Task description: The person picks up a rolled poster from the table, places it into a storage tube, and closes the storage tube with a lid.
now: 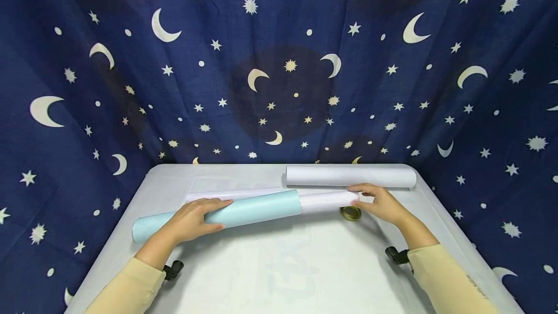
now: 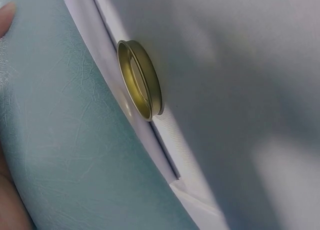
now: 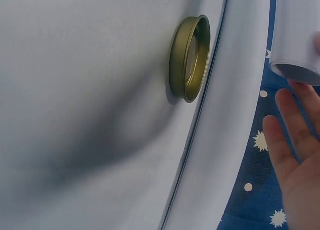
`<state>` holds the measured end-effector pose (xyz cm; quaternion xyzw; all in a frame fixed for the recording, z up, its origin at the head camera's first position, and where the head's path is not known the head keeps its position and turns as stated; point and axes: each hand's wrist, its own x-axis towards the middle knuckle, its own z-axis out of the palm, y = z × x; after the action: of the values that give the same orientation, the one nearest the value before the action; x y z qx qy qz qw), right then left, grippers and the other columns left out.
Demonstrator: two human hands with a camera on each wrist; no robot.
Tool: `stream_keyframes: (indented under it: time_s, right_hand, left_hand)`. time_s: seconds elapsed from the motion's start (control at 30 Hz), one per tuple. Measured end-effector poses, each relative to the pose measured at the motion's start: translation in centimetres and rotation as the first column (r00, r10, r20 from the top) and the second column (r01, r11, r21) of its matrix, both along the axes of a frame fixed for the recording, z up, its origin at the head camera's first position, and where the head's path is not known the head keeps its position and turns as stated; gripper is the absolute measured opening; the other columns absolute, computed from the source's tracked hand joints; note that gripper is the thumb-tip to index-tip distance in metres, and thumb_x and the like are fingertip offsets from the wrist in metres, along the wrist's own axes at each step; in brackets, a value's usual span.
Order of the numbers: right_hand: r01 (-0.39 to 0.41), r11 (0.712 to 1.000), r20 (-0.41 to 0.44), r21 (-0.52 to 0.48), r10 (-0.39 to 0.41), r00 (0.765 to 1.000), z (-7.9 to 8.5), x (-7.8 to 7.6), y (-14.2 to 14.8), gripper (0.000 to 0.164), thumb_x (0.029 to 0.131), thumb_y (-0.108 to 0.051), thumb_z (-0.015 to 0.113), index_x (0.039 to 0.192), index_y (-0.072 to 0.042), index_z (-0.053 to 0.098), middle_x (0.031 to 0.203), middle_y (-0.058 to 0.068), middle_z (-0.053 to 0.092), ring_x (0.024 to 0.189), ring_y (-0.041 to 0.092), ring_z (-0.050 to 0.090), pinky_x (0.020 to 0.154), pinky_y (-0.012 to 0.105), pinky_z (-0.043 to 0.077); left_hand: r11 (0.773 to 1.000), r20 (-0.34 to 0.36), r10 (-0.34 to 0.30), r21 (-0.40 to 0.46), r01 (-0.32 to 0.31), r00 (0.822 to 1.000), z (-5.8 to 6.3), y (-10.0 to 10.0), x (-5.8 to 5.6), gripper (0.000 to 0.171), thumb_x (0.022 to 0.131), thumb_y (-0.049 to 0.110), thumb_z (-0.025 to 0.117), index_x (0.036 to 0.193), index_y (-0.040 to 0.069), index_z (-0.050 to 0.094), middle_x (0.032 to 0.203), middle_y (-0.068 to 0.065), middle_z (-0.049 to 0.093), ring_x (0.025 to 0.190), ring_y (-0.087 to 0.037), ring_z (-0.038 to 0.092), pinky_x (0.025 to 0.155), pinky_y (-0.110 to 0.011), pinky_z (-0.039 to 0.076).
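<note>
My left hand grips a long light-blue tube with a leathery texture, fingers over its top and thumb on the near side. The tube lies slantwise, its right end raised. A white paper roll sticks out of that right end. At the roll's free end, my right hand holds it between thumb and fingers; in the right wrist view some fingers stretch past the open end of the roll. A round gold metal lid sits on the table below the roll, apart from both hands.
A second, thicker white roll lies along the table's back edge. Behind the blue tube is another white roll or folded sheet, partly hidden. A dark blue curtain with moons and stars encloses the white table at back and sides.
</note>
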<state>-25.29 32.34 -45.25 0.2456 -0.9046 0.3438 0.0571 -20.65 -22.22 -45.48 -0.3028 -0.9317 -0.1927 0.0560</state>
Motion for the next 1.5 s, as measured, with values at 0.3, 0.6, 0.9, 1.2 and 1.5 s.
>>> stream_keyframes:
  time_s: [0.3,0.6,0.9,1.2,1.5]
  right_hand:
    - [-0.014,1.000,0.025,-0.022,0.015,1.000,0.0,-0.2,-0.1,0.037,0.091,-0.021,0.077,0.125,-0.012,0.070,0.126,0.007,0.067,0.116,0.021,0.060,0.097,0.049,0.050]
    - [-0.016,1.000,0.017,-0.025,0.017,1.000,0.1,-0.3,-1.5,0.038,0.090,-0.007,0.075,0.126,0.000,0.067,0.125,0.014,0.067,0.115,0.031,0.060,0.097,0.057,0.047]
    - [-0.057,0.998,0.050,-0.018,0.058,0.997,1.1,-0.4,-2.4,0.036,0.093,-0.022,0.074,0.127,-0.009,0.068,0.126,0.005,0.068,0.117,0.031,0.061,0.099,0.056,0.047]
    - [-0.110,0.994,0.028,-0.028,0.111,0.993,1.6,-0.4,-3.4,0.035,0.092,-0.021,0.075,0.125,-0.011,0.070,0.125,0.003,0.068,0.116,0.024,0.061,0.098,0.051,0.050]
    - [-0.106,0.994,0.045,-0.022,0.107,0.993,1.7,-0.3,-4.3,0.034,0.092,-0.022,0.075,0.124,-0.011,0.071,0.125,0.004,0.069,0.116,0.027,0.062,0.099,0.052,0.049]
  left_hand:
    - [1.000,-0.001,-0.001,0.001,0.001,1.000,0.2,0.1,0.0,0.068,0.084,0.044,0.080,0.146,0.031,0.054,0.133,0.000,0.064,0.125,-0.023,0.059,0.103,-0.049,0.047]
    - [1.000,-0.006,-0.006,0.013,0.006,1.000,0.2,0.2,0.0,0.067,0.084,0.045,0.080,0.145,0.033,0.055,0.133,0.003,0.064,0.124,-0.021,0.059,0.102,-0.047,0.048]
    - [1.000,-0.039,-0.021,0.007,0.021,0.999,0.0,0.3,-0.2,0.067,0.084,0.042,0.081,0.144,0.027,0.056,0.132,-0.002,0.065,0.123,-0.025,0.060,0.102,-0.049,0.048]
    - [1.000,-0.016,-0.013,0.016,0.013,1.000,0.2,0.4,-0.1,0.067,0.084,0.043,0.080,0.145,0.031,0.055,0.133,-0.001,0.064,0.124,-0.024,0.059,0.102,-0.049,0.048]
    - [1.000,-0.024,-0.010,0.023,0.011,1.000,0.2,0.6,-0.1,0.066,0.084,0.043,0.080,0.144,0.030,0.056,0.132,-0.002,0.065,0.123,-0.025,0.060,0.101,-0.050,0.049]
